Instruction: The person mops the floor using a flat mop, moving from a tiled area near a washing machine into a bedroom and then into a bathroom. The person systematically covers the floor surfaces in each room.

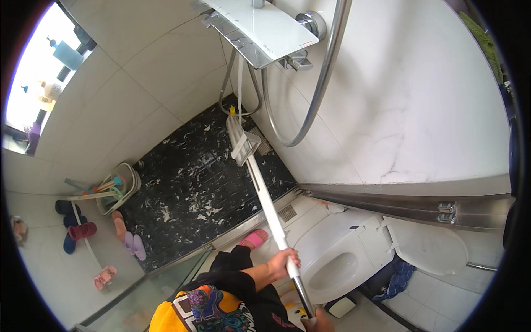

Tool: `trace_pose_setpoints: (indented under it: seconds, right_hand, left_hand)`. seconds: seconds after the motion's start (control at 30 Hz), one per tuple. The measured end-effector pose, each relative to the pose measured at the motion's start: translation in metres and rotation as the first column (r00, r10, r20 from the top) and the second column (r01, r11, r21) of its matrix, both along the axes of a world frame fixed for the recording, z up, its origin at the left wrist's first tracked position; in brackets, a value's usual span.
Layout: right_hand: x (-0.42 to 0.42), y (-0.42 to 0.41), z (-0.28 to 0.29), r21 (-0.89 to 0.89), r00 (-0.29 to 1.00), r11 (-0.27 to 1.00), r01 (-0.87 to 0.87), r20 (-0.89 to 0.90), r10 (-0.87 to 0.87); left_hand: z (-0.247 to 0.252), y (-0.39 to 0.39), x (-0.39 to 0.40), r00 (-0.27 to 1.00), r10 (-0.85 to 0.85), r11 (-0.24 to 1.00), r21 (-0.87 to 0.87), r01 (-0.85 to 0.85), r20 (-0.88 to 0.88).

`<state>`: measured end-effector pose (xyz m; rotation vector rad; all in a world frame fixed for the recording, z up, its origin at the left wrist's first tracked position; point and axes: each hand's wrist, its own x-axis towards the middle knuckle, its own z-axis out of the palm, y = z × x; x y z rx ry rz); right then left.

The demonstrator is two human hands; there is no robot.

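A mop with a white-and-chrome pole (270, 216) slants across the view. My left hand (283, 263) grips the white sleeve of the pole. Lower down, at the bottom edge, my right hand (320, 322) is closed around the pole's end and partly cut off. The pale mop head (244, 146) is over the far right of the black, white-veined shower floor (186, 178), next to a floor drain grate (260, 143). Whether the head touches the floor is hard to tell.
A shower hose (319, 99) loops down from a white shower shelf (265, 29). To the right stands a toilet (338, 265) with its lid raised. Basins (132, 182) and slippers (135, 245) are at the left. A glass panel (166, 286) borders the shower.
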<state>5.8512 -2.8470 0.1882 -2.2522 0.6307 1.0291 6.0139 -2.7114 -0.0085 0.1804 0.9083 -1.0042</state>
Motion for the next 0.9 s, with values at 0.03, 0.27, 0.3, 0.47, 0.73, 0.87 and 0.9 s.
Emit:
trace_pose_setpoints:
  seconds: [0.03,0.27,0.3,0.47,0.73,0.87,0.9]
  right_hand:
    - [0.007,0.004,-0.007,-0.068,0.998,0.996,-0.058,0.001,0.058]
    - [0.062,0.028,-0.002,-0.112,0.97,0.983,0.142,0.216,-0.115]
    - [0.063,0.029,0.0,-0.092,0.957,0.984,0.15,0.265,-0.121]
    - [0.079,0.046,-0.001,-0.123,0.913,0.986,0.114,0.404,-0.055]
    - [0.082,0.049,0.0,-0.058,0.913,0.994,0.096,0.402,-0.065]
    - [0.081,0.047,-0.003,-0.024,0.92,0.994,0.109,0.382,-0.092]
    - [0.081,0.048,-0.003,-0.013,0.922,0.993,0.113,0.373,-0.1]
  left_hand:
    - [0.007,-0.004,-0.002,0.998,0.051,0.994,-0.098,-0.053,-0.025]
    - [0.043,-0.012,-0.031,0.991,-0.091,0.94,-0.321,0.116,0.094]
    - [0.04,-0.011,-0.03,0.99,-0.109,0.939,-0.319,0.131,0.086]
    - [0.032,-0.005,-0.027,0.984,-0.176,0.959,-0.218,0.18,0.036]
    - [0.028,0.003,-0.031,0.987,-0.156,0.943,-0.291,0.162,0.044]
    - [0.028,0.005,-0.031,0.986,-0.166,0.943,-0.289,0.168,0.031]
    - [0.027,0.005,-0.032,0.985,-0.17,0.939,-0.298,0.171,0.029]
